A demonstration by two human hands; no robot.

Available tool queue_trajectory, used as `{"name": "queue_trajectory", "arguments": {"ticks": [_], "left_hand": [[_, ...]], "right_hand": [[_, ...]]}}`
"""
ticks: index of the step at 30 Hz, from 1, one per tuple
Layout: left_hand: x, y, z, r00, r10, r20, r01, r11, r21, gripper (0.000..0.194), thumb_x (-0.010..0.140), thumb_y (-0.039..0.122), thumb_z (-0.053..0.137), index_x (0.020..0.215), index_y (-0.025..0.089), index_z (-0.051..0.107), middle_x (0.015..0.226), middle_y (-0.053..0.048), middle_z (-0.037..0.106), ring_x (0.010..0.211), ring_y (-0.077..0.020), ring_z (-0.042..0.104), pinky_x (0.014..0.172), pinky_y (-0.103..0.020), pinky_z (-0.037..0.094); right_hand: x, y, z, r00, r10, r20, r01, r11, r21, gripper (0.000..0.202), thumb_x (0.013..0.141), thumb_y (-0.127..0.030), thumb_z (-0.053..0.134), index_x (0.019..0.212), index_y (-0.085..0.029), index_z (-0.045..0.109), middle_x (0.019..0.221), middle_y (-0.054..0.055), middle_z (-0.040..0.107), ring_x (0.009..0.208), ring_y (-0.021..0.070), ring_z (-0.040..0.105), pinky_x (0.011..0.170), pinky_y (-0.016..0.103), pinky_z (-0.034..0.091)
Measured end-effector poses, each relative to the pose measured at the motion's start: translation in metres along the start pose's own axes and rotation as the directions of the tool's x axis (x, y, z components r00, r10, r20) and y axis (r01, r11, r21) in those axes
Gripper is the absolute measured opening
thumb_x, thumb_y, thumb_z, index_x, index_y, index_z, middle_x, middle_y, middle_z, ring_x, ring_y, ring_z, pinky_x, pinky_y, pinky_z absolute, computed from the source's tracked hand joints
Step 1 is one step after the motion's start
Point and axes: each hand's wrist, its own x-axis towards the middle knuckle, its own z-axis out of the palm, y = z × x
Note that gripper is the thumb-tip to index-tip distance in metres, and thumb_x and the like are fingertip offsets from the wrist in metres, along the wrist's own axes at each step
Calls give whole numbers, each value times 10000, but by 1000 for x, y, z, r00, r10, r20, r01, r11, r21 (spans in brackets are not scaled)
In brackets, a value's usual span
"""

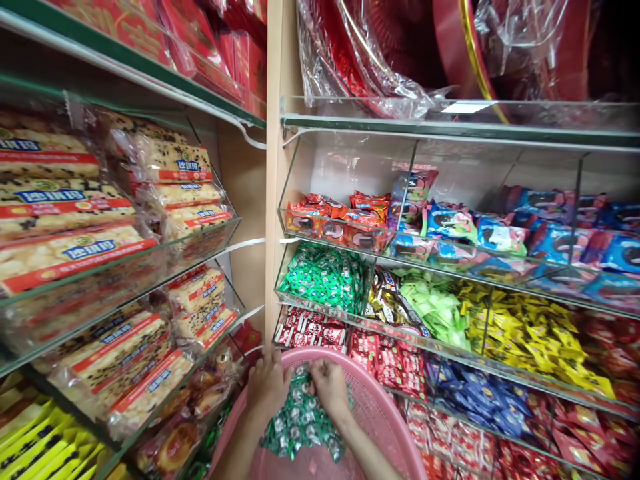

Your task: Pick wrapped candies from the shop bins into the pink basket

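Together, the fingers of both hands clamp on a bag of green-wrapped candies, left hand and right hand gripping its top edge over a pink plastic basket, just below glass shelf bins stocked with matching green sweets.

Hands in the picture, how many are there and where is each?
2: left hand and right hand, side by side on the green candies over the pink basket. None hidden, apparently.
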Motion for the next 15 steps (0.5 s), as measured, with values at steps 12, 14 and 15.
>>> {"name": "queue_trajectory", "arguments": {"ticks": [12,14,15], "left_hand": [[0,1,-3,1000,12,24,-13,1000,11,478,861,217,384,1329,123,421,1250,-153,533,1098,-266,506,880,-358,371],[-2,0,-3,1000,3,15,-4,1000,16,489,861,215,383,1340,120,411,1265,-161,522,1089,-270,512,876,-362,373],[-3,-1,-3,1000,-3,12,2,1000,18,491,862,215,382,1343,120,409,1267,-163,520,1084,-270,515,873,-362,374]], "right_hand": [[-7,-16,0,987,-112,119,130,979,-158,452,862,-494,417,518,-203,462,387,-22,468,360,117,433,432,223,314],[-3,-48,-10,966,-223,134,242,958,-154,445,875,-464,420,525,-195,477,414,-24,477,399,111,437,451,217,314],[1,-67,-17,946,-287,150,309,938,-158,441,882,-448,421,533,-189,495,428,-24,483,418,107,437,463,213,316]]}}
